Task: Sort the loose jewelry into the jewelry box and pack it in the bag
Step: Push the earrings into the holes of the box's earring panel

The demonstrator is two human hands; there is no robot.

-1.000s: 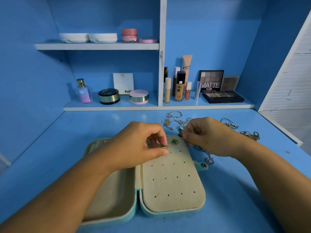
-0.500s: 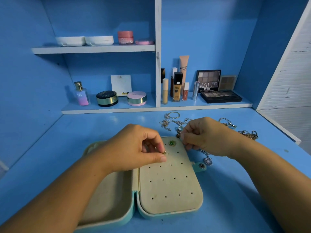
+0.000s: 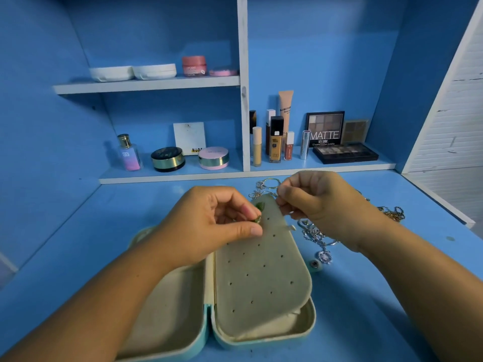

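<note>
The jewelry box (image 3: 261, 333) lies open on the blue bench (image 3: 91, 244), close to the person, teal outside and beige inside. Its right half carries a panel (image 3: 261, 270) dotted with small holes, and the panel is tilted up out of that half rather than lying flat in it.

The left hand (image 3: 217, 226) reaches over the panel's far left corner. Its grip is closed to a fine pinch, thumb and forefinger tips together on a small green earring (image 3: 257, 220) held against the panel. A second green earring (image 3: 260, 205) sits on the panel just beyond it, near the far edge.

The right hand (image 3: 321, 205) is at the panel's far right edge, fingers curled in tight. Its grip looks to be on the edge of the panel itself, though the fingertips are too bunched for me to be sure.

The loose jewelry is on the bench, outside the box. Silver chains (image 3: 316, 236) with a round pendant (image 3: 324, 256) lie just right of the box under the right wrist. A gold chain (image 3: 392, 212) lies further right, and rings (image 3: 269, 182) are beyond the panel's far end.

Behind, a shelf (image 3: 235, 176) holds a perfume bottle (image 3: 128, 152), compacts, foundation bottles (image 3: 275, 142) and a dark palette (image 3: 345, 152).
</note>
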